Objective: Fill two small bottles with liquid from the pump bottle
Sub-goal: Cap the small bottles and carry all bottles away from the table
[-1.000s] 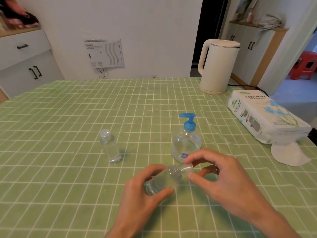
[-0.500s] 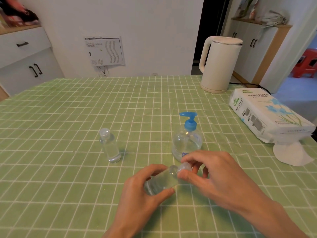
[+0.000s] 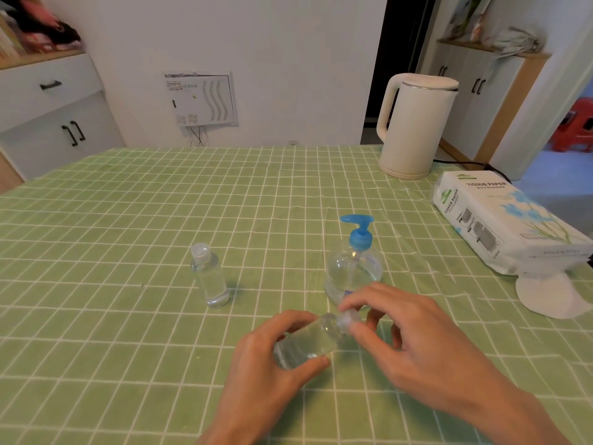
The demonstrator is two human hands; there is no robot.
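A clear small bottle [image 3: 308,340] lies tilted in my left hand [image 3: 266,367], which grips its body above the green checked tablecloth [image 3: 128,220]. My right hand [image 3: 414,342] pinches the bottle's clear cap [image 3: 348,319] between thumb and forefinger. Just behind my hands stands the pump bottle [image 3: 353,268], clear with a blue pump head. A second small clear bottle [image 3: 210,277] stands upright with its cap on, to the left of the pump bottle and apart from both hands.
A cream electric kettle [image 3: 414,126] stands at the table's far right. A pack of tissue paper [image 3: 500,220] lies near the right edge, with a white round pad [image 3: 552,297] in front of it. White cabinets stand left and right beyond the table.
My right fingers have shifted around the cap of the held bottle, closing in on it. The bottle stays tilted in my left hand; nothing else on the table has moved.
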